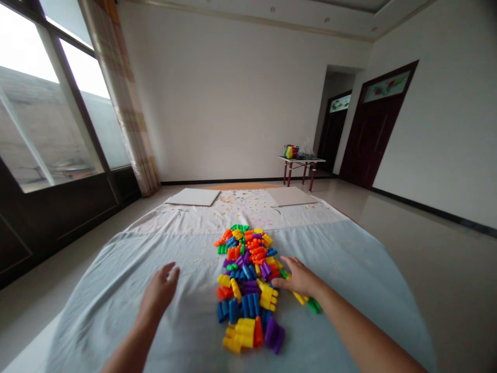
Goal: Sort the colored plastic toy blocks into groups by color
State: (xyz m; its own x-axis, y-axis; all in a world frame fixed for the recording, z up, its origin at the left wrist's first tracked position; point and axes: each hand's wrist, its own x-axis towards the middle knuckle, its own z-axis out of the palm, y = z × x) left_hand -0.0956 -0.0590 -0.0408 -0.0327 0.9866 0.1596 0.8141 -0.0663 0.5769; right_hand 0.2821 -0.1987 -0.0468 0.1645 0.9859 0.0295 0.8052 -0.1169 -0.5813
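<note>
A long heap of plastic interlocking blocks [248, 274] in yellow, blue, purple, orange, red and green lies on a pale blue cloth [116, 311]. My right hand [297, 277] reaches over the heap's right side, fingers spread, with its fingertips at or just above the yellow blocks. It holds nothing I can see. A yellow block and a green block [306, 303] lie just below that hand, apart from the heap. My left hand [159, 292] hovers left of the heap, open and empty, with its fingers apart.
Beyond the blue cloth lies a speckled white cloth [248, 212] with two pale square boards [193, 197] [291, 196] on it. Further back, a small red-legged table [301, 159] holds a colourful box and a plastic bag. Tiled floor surrounds the cloth, with windows at left and dark doors at right.
</note>
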